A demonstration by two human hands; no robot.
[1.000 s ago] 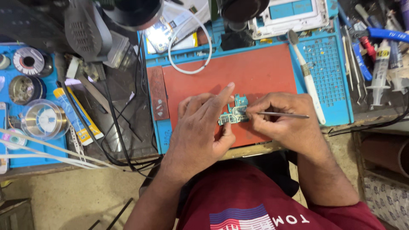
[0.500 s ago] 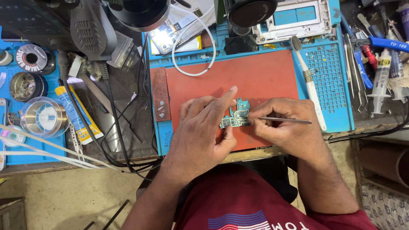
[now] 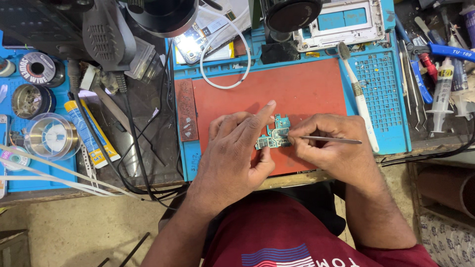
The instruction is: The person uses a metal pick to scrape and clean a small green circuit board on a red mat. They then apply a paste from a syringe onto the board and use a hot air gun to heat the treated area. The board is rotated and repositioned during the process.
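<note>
A blue work mat [image 3: 381, 94] covers the bench, and a red pad [image 3: 297, 89] lies in its middle, bare along its upper half. On the lower part of that red pad sits a small green circuit board [image 3: 275, 136], between the person's two hands. The left hand [image 3: 232, 151] rests flat-ish on the pad just left of the board, fingers spread and slightly curled, the forefinger stretched up along the board's left edge and the thumb pressed against its lower edge, so the board is steadied between them. The right hand [image 3: 336, 146] lies just right of the board, its fingers pinched together on thin metal tweezers [image 3: 326, 140], whose handle runs out to the right while the tip touches the board's middle. Above the pad, a white cable loop [image 3: 225, 74] curls beside a lit phone part [image 3: 193, 44]. To the right of the pad, a white brush [image 3: 360, 99] lies upright on the mat, with a syringe [image 3: 442, 94] farther right. At far left, a solder wire spool [image 3: 37, 66] and a clear reel [image 3: 49, 136] sit on another blue mat.
</note>
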